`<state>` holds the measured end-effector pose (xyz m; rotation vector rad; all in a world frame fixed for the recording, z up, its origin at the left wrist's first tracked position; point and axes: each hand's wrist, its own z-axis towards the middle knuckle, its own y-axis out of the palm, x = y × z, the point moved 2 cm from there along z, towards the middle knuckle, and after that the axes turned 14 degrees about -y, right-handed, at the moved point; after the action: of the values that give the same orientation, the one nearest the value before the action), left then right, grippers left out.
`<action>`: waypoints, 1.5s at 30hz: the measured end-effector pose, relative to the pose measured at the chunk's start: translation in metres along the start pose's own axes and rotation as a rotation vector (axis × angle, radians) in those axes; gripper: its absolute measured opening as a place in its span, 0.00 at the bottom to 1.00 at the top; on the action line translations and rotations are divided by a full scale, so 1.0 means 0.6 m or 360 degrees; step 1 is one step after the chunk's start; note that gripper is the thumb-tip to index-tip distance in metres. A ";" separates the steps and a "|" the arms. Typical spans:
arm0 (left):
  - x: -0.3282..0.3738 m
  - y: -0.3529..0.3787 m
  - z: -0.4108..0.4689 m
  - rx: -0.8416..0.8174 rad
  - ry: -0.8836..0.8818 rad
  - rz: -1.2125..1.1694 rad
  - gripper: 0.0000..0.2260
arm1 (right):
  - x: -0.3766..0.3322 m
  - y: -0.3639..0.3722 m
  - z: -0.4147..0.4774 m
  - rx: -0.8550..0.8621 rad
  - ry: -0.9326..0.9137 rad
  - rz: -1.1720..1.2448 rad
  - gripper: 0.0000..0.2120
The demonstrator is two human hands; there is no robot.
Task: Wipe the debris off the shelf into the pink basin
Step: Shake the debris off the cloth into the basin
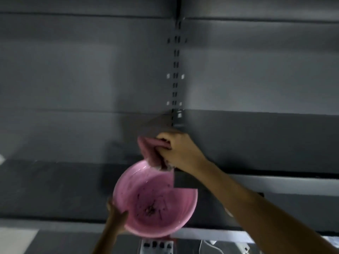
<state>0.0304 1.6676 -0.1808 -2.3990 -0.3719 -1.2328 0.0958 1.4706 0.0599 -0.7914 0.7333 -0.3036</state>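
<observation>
In the head view, the right hand (180,150) is gripping a pink cloth (151,153) at the front edge of the grey shelf (73,143), while the left hand (115,217) is holding the pink basin (154,200), with dark debris (151,209) inside, just below this edge.

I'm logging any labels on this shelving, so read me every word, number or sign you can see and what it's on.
No text can be read in this view.
Pink basin: no label or marking, only dark debris inside.
Pink cloth in the right hand: plain.
Grey shelf and slotted upright: no signs; the small white squares beside the slots are blank or too blurred to tell.
Left hand holds the basin's rim.
</observation>
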 end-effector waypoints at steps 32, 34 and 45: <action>0.333 -0.078 -0.127 -0.0791 0.0726 0.0147 0.03 | -0.073 0.055 0.007 -0.0195 0.0085 -0.0288 0.16; 0.333 -0.081 -0.122 -0.0865 0.0647 0.0140 0.06 | -0.082 0.075 0.007 -0.0036 0.0180 -0.0541 0.10; 0.314 -0.080 -0.103 -0.0971 0.0557 0.0364 0.09 | -0.049 0.138 -0.022 0.0330 0.0685 0.0284 0.09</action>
<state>0.0743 1.6892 0.0171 -2.5135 0.4352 -1.8020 0.0642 1.5345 0.0070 -0.4616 1.1491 -0.3869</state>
